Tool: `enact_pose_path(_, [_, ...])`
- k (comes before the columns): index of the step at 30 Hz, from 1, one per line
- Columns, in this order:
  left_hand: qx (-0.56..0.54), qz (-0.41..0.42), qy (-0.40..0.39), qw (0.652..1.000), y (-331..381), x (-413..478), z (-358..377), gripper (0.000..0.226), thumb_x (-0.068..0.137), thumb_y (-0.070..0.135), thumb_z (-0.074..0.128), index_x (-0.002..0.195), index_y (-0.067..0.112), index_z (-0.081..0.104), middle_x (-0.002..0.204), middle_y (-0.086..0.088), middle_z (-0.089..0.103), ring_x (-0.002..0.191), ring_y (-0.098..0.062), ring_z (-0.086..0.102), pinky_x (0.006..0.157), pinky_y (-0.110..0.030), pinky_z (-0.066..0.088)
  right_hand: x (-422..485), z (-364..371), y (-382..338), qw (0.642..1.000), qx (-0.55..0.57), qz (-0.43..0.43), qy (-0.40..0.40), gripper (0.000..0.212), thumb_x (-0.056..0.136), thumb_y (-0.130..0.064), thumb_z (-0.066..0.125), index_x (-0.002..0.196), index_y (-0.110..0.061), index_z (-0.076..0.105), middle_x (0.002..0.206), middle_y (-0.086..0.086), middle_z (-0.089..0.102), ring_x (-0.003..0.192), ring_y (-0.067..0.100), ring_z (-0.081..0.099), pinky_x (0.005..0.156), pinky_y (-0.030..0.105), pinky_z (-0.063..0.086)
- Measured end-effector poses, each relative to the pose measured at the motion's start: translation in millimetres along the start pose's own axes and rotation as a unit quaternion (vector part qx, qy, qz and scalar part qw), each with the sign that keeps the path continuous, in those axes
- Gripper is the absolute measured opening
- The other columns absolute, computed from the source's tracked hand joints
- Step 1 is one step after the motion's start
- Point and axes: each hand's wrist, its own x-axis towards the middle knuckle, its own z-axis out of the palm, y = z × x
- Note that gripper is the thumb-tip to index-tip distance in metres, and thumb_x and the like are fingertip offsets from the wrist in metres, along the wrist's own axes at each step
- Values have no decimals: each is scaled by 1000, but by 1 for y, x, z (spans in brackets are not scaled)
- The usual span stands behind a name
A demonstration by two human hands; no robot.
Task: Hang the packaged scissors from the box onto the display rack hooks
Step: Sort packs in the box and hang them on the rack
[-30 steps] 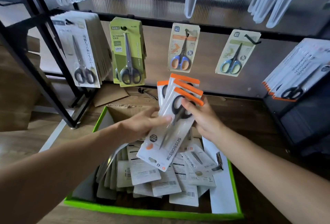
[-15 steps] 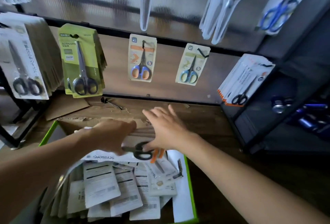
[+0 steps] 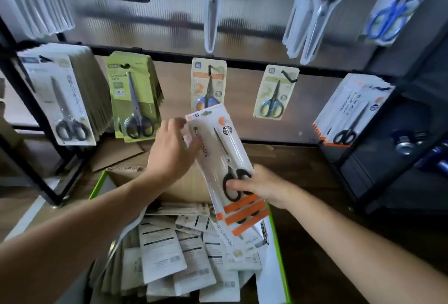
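Both hands hold a small stack of packaged scissors (image 3: 219, 155) above the box (image 3: 278, 250), white cards with orange ends and black handles, hang holes pointing up toward the rack. My right hand (image 3: 261, 187) grips the stack's lower end at the scissor handles. My left hand (image 3: 173, 151) holds the upper left edge with its fingers behind the card. Matching white-and-orange packs (image 3: 349, 112) hang on a hook (image 3: 383, 89) at the rack's right. The green-rimmed box below holds several more packs lying face down.
Grey packs (image 3: 61, 100), green packs (image 3: 132, 100), a blue-and-orange pair (image 3: 208, 85) and a light-blue pair (image 3: 275, 95) hang along the rack's lower bar (image 3: 242, 63). Clear-packed scissors hang above. A dark shelf (image 3: 388, 170) stands at right; loose cardboard (image 3: 116, 155) lies behind the box.
The stack was turned around and raised from low over the box, so the orange ends now point down and the hang holes up. The view tilted upward.
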Motion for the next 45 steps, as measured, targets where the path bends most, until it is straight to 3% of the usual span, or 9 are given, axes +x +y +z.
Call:
enact_pose_path(3, [-375, -292, -196, 858, 1, -12, 8, 41, 90, 48, 60, 114, 15, 63, 109, -7, 71, 99, -24, 66, 78, -35, 53, -6, 11, 5, 993, 112, 15, -25, 40, 72, -26, 82, 107, -10, 68, 104, 14, 72, 100, 28, 69, 94, 43, 53])
enact_pose_path(8, [-580, -287, -320, 692, -12, -35, 19, 54, 100, 48, 38, 140, 13, 47, 134, -21, 56, 125, -38, 53, 106, -53, 39, -16, 27, 9, 973, 205, 47, -95, 12, 90, -9, 62, 101, -13, 62, 82, -2, 73, 78, 13, 71, 67, 26, 55])
enact_pose_path(14, [-536, -356, -197, 740, -11, -32, 22, 49, 92, 51, 54, 124, 14, 60, 112, -9, 72, 103, -26, 69, 92, -43, 53, -2, 17, -13, 987, 87, 85, -104, 33, 82, -46, 64, 104, -21, 63, 100, 0, 72, 92, 14, 70, 89, 29, 55])
enact_pose_path(18, [-504, -362, -132, 773, 3, -23, 27, 30, 92, 42, 60, 104, 14, 64, 92, -7, 76, 83, -22, 74, 72, -34, 59, 13, -1, -30, 994, 89, 60, 36, 88, 64, -74, 66, 132, -21, 53, 126, -4, 61, 110, 17, 63, 86, 32, 54])
enact_pose_path(20, [-505, -329, -150, 784, 17, -22, 31, 27, 92, 39, 62, 102, 14, 64, 92, -7, 76, 83, -23, 74, 74, -35, 59, 16, -8, -40, 991, 77, 3, 106, 64, 77, -61, 67, 126, -24, 53, 115, -11, 62, 98, 7, 63, 68, 21, 49])
enact_pose_path(28, [-551, -218, -247, 767, 91, -9, 68, 39, 91, 31, 58, 121, 6, 62, 111, -15, 71, 103, -29, 69, 90, -40, 56, -4, -75, -26, 953, 168, -15, 250, 35, 81, -33, 77, 107, -12, 66, 97, 6, 74, 89, 23, 72, 82, 42, 59])
enact_pose_path(33, [-573, -268, -244, 735, 143, -1, 100, 38, 94, 28, 61, 123, 5, 62, 114, -16, 70, 106, -32, 67, 96, -48, 52, -34, -129, -23, 938, 194, -49, 282, 6, 86, -12, 73, 86, -8, 68, 71, -1, 73, 64, 10, 70, 53, 19, 50])
enact_pose_path(38, [-527, -245, -230, 781, 190, 1, 130, 28, 92, 24, 65, 112, 5, 68, 97, -10, 75, 87, -25, 73, 74, -34, 60, -55, -181, 0, 941, 121, -38, 315, 17, 81, -22, 78, 88, -13, 66, 77, -5, 68, 65, 2, 65, 55, 15, 44])
enact_pose_path(45, [-501, -185, -224, 815, 240, 2, 169, 27, 91, 18, 66, 112, 1, 65, 93, -11, 75, 83, -25, 73, 66, -31, 59, -61, -228, 36, 907, 92, -71, 404, 80, 77, -24, 80, 139, -44, 35, 123, -9, 56, 113, 12, 56, 101, 36, 46])
